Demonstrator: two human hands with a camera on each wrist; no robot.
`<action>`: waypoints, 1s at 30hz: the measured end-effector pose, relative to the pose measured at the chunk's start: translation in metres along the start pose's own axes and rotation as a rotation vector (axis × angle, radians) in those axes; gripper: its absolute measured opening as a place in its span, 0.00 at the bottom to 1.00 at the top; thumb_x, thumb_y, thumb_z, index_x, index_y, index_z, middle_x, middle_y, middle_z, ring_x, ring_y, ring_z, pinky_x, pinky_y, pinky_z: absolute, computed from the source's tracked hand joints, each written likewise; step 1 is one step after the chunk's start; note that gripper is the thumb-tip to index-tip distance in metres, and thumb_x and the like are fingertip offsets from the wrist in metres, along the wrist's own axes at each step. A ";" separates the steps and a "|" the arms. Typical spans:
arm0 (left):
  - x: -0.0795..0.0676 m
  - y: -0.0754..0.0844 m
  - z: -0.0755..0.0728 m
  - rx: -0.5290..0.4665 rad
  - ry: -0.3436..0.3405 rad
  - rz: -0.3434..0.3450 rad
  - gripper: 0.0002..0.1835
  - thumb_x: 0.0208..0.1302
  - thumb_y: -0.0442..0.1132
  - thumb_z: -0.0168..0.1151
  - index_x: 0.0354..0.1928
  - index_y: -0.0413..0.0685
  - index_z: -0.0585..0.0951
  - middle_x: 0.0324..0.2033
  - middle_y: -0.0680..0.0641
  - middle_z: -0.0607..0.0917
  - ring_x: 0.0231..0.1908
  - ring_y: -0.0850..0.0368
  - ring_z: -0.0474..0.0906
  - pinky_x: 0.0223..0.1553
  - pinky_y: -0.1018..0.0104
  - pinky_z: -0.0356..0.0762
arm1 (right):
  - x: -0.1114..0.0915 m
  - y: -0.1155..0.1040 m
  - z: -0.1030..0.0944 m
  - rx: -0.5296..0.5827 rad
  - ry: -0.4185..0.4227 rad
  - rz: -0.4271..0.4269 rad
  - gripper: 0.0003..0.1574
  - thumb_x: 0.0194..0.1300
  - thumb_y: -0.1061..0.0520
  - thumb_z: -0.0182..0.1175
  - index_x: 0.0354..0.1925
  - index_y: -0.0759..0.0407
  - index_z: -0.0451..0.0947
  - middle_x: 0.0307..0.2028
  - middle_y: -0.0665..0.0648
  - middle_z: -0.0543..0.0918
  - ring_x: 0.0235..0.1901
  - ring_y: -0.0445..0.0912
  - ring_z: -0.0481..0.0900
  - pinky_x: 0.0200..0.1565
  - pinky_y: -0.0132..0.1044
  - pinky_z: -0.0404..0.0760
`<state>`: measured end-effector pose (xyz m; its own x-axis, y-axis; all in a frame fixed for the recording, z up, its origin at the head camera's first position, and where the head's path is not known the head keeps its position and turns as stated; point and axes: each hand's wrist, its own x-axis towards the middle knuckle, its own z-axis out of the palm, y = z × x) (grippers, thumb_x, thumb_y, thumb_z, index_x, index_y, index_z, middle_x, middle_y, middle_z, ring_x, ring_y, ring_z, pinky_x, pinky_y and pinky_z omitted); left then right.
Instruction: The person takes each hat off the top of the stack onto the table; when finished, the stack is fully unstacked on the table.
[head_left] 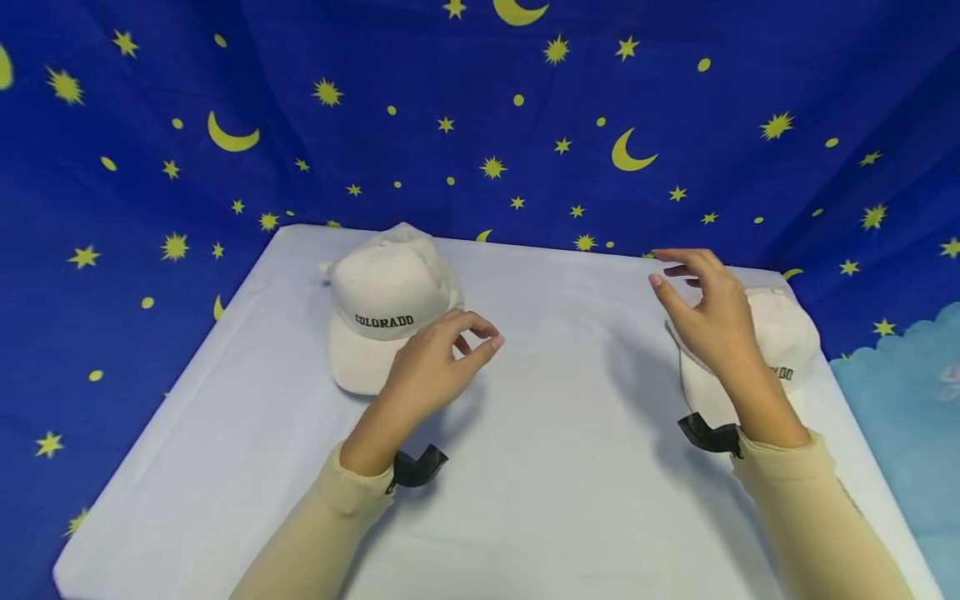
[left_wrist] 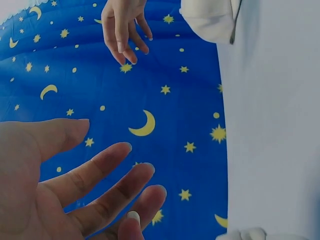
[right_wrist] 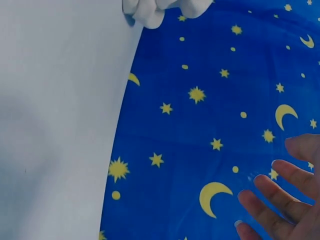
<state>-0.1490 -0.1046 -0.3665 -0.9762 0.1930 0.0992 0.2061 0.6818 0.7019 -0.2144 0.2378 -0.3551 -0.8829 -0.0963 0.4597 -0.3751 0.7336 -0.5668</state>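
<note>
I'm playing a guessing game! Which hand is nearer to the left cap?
The left hand. In the head view it covers part of the left cap at the brim; the right hand is across the table, partly covering the other cap.

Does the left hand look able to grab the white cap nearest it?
Probably yes: the left hand looks empty, and nothing visible blocks it from the white cap, whose brim it partly hides in the head view.

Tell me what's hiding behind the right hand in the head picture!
Behind the right hand is a white cap. Parts of its crown and brim and a few dark letters show; the middle is covered, so any lettering there can't be seen.
</note>
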 end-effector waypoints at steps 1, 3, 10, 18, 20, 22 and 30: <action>-0.001 -0.001 -0.001 0.002 0.005 -0.001 0.10 0.73 0.58 0.60 0.46 0.67 0.85 0.45 0.66 0.82 0.42 0.62 0.80 0.38 0.59 0.76 | 0.001 -0.001 0.002 0.006 -0.002 -0.004 0.22 0.74 0.51 0.62 0.62 0.55 0.80 0.57 0.60 0.81 0.55 0.57 0.80 0.58 0.59 0.74; -0.004 -0.004 -0.003 0.008 0.014 -0.009 0.10 0.73 0.57 0.60 0.46 0.66 0.85 0.46 0.65 0.83 0.42 0.62 0.80 0.38 0.58 0.76 | 0.002 -0.003 0.007 0.013 -0.007 -0.013 0.22 0.74 0.51 0.62 0.62 0.55 0.80 0.57 0.59 0.81 0.55 0.57 0.80 0.58 0.59 0.74; -0.015 -0.016 -0.008 0.009 -0.003 -0.058 0.10 0.72 0.57 0.61 0.46 0.66 0.85 0.48 0.64 0.83 0.42 0.61 0.80 0.38 0.58 0.76 | 0.006 -0.012 0.022 0.025 -0.027 -0.039 0.23 0.74 0.51 0.62 0.62 0.57 0.79 0.57 0.60 0.81 0.55 0.57 0.80 0.57 0.59 0.75; -0.026 -0.029 -0.017 0.018 0.029 -0.098 0.10 0.72 0.57 0.61 0.47 0.67 0.85 0.50 0.63 0.83 0.42 0.61 0.80 0.37 0.57 0.75 | 0.013 -0.022 0.038 0.075 -0.034 -0.087 0.22 0.73 0.53 0.63 0.61 0.57 0.80 0.56 0.59 0.82 0.53 0.55 0.82 0.56 0.58 0.76; -0.029 -0.032 -0.017 0.006 0.027 -0.104 0.10 0.72 0.57 0.62 0.48 0.67 0.85 0.49 0.63 0.83 0.42 0.60 0.80 0.37 0.57 0.75 | 0.013 -0.025 0.042 0.093 -0.041 -0.100 0.22 0.73 0.53 0.64 0.61 0.57 0.80 0.57 0.59 0.82 0.53 0.55 0.82 0.55 0.58 0.76; -0.033 -0.034 -0.019 -0.001 0.028 -0.104 0.10 0.72 0.57 0.62 0.48 0.67 0.85 0.49 0.63 0.83 0.42 0.59 0.80 0.36 0.57 0.75 | 0.014 -0.028 0.048 0.101 -0.049 -0.106 0.22 0.73 0.52 0.64 0.61 0.56 0.80 0.57 0.58 0.81 0.53 0.54 0.82 0.55 0.57 0.76; -0.045 -0.050 -0.024 0.003 0.081 -0.142 0.10 0.72 0.56 0.63 0.48 0.66 0.85 0.49 0.61 0.84 0.42 0.59 0.80 0.38 0.56 0.75 | 0.016 -0.039 0.071 0.120 -0.085 -0.123 0.22 0.73 0.51 0.63 0.61 0.54 0.80 0.56 0.56 0.82 0.53 0.53 0.82 0.55 0.58 0.76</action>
<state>-0.1174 -0.1646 -0.3892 -0.9977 0.0373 0.0561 0.0661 0.7002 0.7109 -0.2338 0.1603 -0.3740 -0.8473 -0.2404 0.4736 -0.5077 0.6282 -0.5896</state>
